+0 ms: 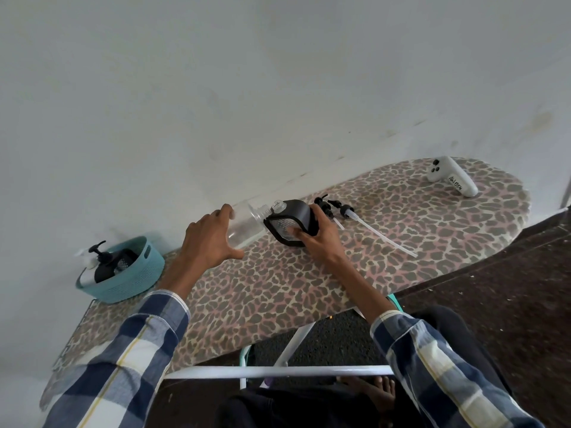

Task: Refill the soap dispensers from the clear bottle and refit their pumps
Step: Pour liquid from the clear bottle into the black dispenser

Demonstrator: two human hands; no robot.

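On the leopard-print ironing board (309, 282), the left hand (207, 239) wraps the clear bottle (247, 223), tipped toward the black soap dispenser (293, 220) gripped by the right hand (321, 239), two pumps (340, 210) lying just beside

I saw a scuffed white wall (278, 88) behind a leopard-print ironing board (278, 288), its white frame (278, 371) over dark carpet (509, 273).

Blue-and-white plaid sleeves (129, 350), dark trousers (278, 409)
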